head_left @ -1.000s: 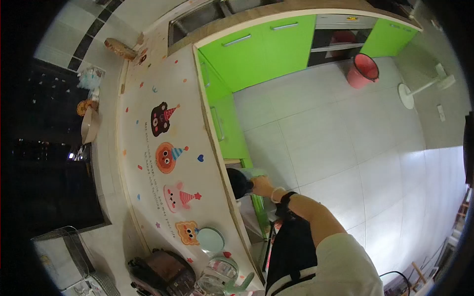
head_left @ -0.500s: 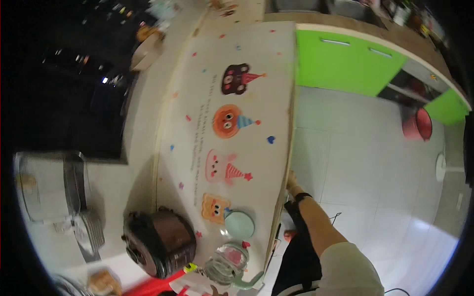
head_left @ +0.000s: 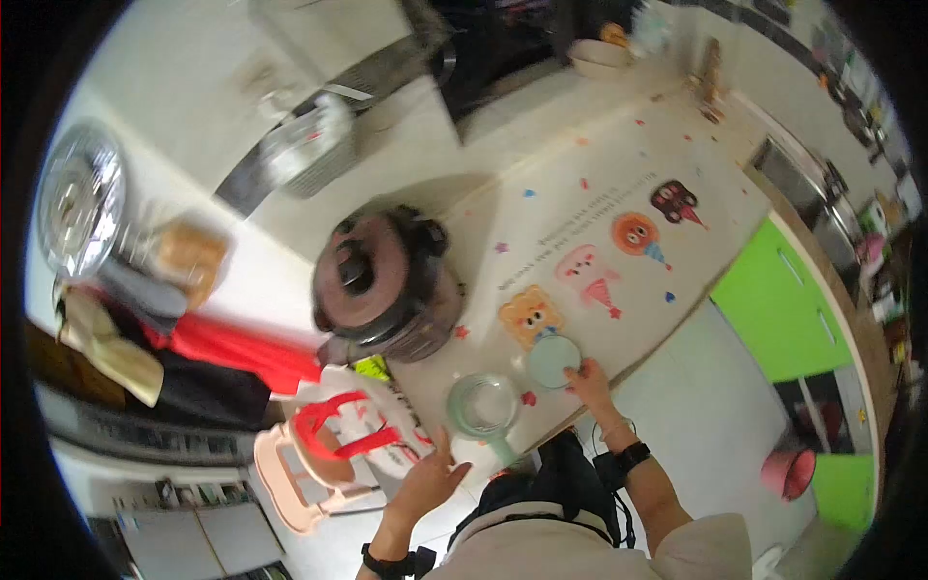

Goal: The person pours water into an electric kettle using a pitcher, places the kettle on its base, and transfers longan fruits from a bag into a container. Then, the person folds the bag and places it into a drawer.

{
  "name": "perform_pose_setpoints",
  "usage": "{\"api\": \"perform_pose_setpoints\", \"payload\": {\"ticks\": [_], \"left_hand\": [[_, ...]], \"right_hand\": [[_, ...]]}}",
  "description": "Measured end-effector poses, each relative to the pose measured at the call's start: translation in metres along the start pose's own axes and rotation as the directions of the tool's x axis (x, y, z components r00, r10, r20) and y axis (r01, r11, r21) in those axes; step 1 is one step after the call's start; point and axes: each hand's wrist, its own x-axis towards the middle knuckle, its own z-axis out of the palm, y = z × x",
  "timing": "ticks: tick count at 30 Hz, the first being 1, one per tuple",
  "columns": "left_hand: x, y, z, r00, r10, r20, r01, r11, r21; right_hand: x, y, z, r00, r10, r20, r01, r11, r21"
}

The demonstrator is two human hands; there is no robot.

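The round pale green lid (head_left: pixel 553 362) is on the patterned counter mat (head_left: pixel 628 319), its right edge between the fingers and thumb of my right hand (head_left: pixel 590 387). Left of the lid stands a clear glass jug (head_left: pixel 483 404) with a green rim and handle, its open top facing up. My left hand (head_left: pixel 432 481) is below and left of the jug, thumb and fingers apart, holding nothing. A white bag with red handles (head_left: pixel 391 425) lies just beyond it.
A dark pressure cooker (head_left: pixel 387 280) stands left of the mat. Red cloth (head_left: pixel 242 353) and a pink chair (head_left: pixel 290 483) are farther left. Green cabinets (head_left: pixel 773 300), a sink (head_left: pixel 797 184) and a red bucket (head_left: pixel 788 474) are on the right.
The view has turned toward the cooker and jug. My right hand has come up from beside the cabinet under the counter to the lid. My left hand has come into clear view.
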Motion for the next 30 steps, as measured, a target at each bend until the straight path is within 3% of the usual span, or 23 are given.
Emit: {"api": "perform_pose_setpoints", "payload": {"ticks": [2, 3, 5, 6, 8, 9, 11, 12, 14, 17, 21, 23, 24, 26, 27, 29, 30], "left_hand": [[-0.025, -0.004, -0.004, 0.992, 0.013, 0.124, 0.008, 0.986, -0.164], [-0.036, -0.012, -0.003, 0.985, 0.025, 0.171, 0.010, 0.980, -0.200], [-0.055, -0.028, -0.001, 0.962, 0.037, 0.271, 0.007, 0.987, -0.158], [-0.064, -0.043, 0.006, 0.966, 0.036, 0.255, 0.009, 0.985, -0.175], [-0.080, -0.072, 0.027, 0.959, 0.045, 0.279, -0.020, 0.996, -0.091], [-0.085, -0.079, 0.029, 0.959, 0.055, 0.277, -0.027, 0.994, -0.104], [-0.094, -0.090, 0.032, 0.944, 0.027, 0.328, 0.003, 0.996, -0.091], [-0.099, -0.094, 0.031, 0.942, 0.048, 0.331, -0.016, 0.995, -0.097], [-0.105, -0.100, 0.025, 0.945, 0.065, 0.319, -0.034, 0.994, -0.101], [-0.115, -0.119, 0.030, 0.960, 0.037, 0.276, -0.018, 0.997, -0.072], [-0.130, -0.146, 0.046, 0.969, 0.119, 0.219, -0.116, 0.993, -0.028], [-0.141, -0.145, 0.042, 0.921, 0.055, 0.387, -0.036, 0.998, -0.057], [-0.145, -0.145, 0.041, 0.908, 0.053, 0.416, -0.036, 0.998, -0.050], [-0.151, -0.153, 0.052, 0.906, 0.062, 0.420, -0.044, 0.998, -0.052], [-0.154, -0.158, 0.055, 0.903, 0.064, 0.425, -0.045, 0.998, -0.053], [-0.159, -0.164, 0.054, 0.897, 0.075, 0.436, -0.062, 0.997, -0.044], [-0.163, -0.167, 0.055, 0.913, 0.066, 0.403, -0.048, 0.997, -0.055]], "right_hand": [[0.004, -0.007, 0.015, 0.940, -0.276, -0.200, 0.235, 0.950, -0.205], [-0.001, -0.017, 0.024, 0.941, -0.297, -0.165, 0.258, 0.941, -0.219], [-0.041, -0.083, 0.029, 0.839, -0.485, -0.247, 0.447, 0.873, -0.196], [-0.064, -0.114, 0.034, 0.835, -0.499, -0.230, 0.460, 0.864, -0.206], [-0.108, -0.159, 0.051, 0.567, -0.805, -0.172, 0.738, 0.590, -0.327], [-0.120, -0.162, 0.060, 0.563, -0.810, -0.165, 0.739, 0.582, -0.339], [-0.142, -0.162, 0.071, 0.395, -0.863, 0.314, 0.857, 0.222, -0.466], [-0.146, -0.153, 0.076, 0.398, -0.863, 0.312, 0.848, 0.216, -0.485], [-0.145, -0.135, 0.087, 0.292, -0.680, 0.672, 0.901, -0.039, -0.431], [-0.163, -0.136, 0.094, 0.288, -0.664, 0.691, 0.883, -0.097, -0.460], [-0.173, -0.151, 0.100, 0.334, -0.712, 0.618, 0.881, 0.002, -0.474], [-0.162, -0.157, 0.119, 0.425, -0.834, 0.351, 0.773, 0.133, -0.620], [-0.151, -0.152, 0.122, 0.425, -0.835, 0.350, 0.769, 0.129, -0.626], [-0.132, -0.143, 0.129, 0.524, -0.767, 0.370, 0.726, 0.175, -0.665], [-0.128, -0.144, 0.128, 0.523, -0.769, 0.367, 0.724, 0.174, -0.668], [-0.126, -0.154, 0.128, 0.769, -0.469, 0.433, 0.636, 0.503, -0.585], [-0.127, -0.152, 0.130, 0.770, -0.472, 0.430, 0.635, 0.499, -0.589]]}}
